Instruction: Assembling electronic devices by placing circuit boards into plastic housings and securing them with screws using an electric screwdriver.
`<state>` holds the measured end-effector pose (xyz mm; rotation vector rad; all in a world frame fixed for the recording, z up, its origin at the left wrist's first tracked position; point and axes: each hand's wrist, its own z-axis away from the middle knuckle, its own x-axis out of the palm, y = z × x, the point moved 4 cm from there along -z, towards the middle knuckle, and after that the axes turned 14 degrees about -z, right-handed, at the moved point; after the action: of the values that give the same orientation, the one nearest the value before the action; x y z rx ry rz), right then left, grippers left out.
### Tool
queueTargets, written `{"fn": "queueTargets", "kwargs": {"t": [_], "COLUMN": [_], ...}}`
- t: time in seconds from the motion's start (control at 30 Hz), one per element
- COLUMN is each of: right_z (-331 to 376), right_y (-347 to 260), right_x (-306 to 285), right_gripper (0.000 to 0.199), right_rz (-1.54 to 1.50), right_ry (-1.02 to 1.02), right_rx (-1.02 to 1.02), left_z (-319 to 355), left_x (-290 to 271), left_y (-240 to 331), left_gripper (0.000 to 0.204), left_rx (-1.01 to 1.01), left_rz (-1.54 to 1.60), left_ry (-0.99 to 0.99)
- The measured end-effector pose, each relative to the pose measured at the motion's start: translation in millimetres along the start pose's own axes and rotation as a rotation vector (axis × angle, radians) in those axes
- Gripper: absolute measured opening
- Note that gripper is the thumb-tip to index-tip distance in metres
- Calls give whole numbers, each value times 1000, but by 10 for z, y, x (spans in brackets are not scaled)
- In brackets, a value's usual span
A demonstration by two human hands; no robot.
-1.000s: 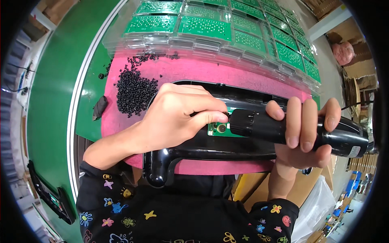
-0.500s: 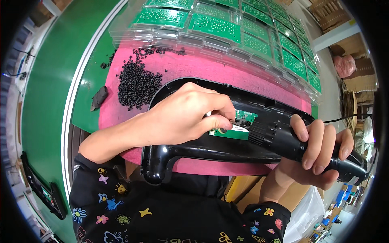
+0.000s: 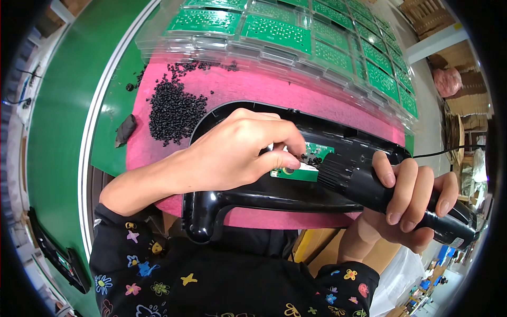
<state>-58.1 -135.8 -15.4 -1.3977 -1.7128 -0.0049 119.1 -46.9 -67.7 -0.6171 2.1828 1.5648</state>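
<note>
The right hand (image 3: 412, 201), clenched on the black electric screwdriver (image 3: 380, 193), has brought its tip onto the green circuit board (image 3: 303, 166). The left hand (image 3: 237, 153) now pinches a small screw there, so fastening seems ready.

Bright, even light, sharp centre, fisheye bending and dark rim

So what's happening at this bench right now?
A person's right hand grips a black electric screwdriver, its tip at a small green circuit board set in a black plastic housing. The left hand pinches at the board beside the tip. A pile of black screws lies on the pink mat.
</note>
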Motion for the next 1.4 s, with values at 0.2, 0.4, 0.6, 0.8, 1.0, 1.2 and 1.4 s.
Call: {"fn": "queueTargets", "kwargs": {"t": [0.2, 0.4, 0.6, 0.8, 1.0, 1.2, 1.4], "right_z": [32, -11, 8, 21, -56, -42, -41], "right_y": [64, 61, 5, -269, -123, -70, -42], "right_x": [-9, -81, -2, -276, -410, -437, -468], "right_gripper": [34, 33, 30, 28, 27, 27, 28], "right_rz": [-42, -15, 33, 355, 455, 494, 479], "right_ry": [-18, -221, 57, 78, 122, 151, 164], "right_rx": [72, 145, 47, -22, 31, 40, 23], "left_z": [39, 31, 37, 45, 72, 88, 85], "left_x": [67, -15, -45, -149, 40, 126, 149], "left_y": [-56, -21, 75, 35, -51, -79, -127], "left_gripper": [25, 18, 13, 3, 8, 16, 13], "left_rx": [116, 277, 315, 133, 180, 248, 151], "left_rz": [84, -368, -411, -339, -405, -409, -449], "left_ry": [-82, 70, 185, 266, -57, -97, -160]}}
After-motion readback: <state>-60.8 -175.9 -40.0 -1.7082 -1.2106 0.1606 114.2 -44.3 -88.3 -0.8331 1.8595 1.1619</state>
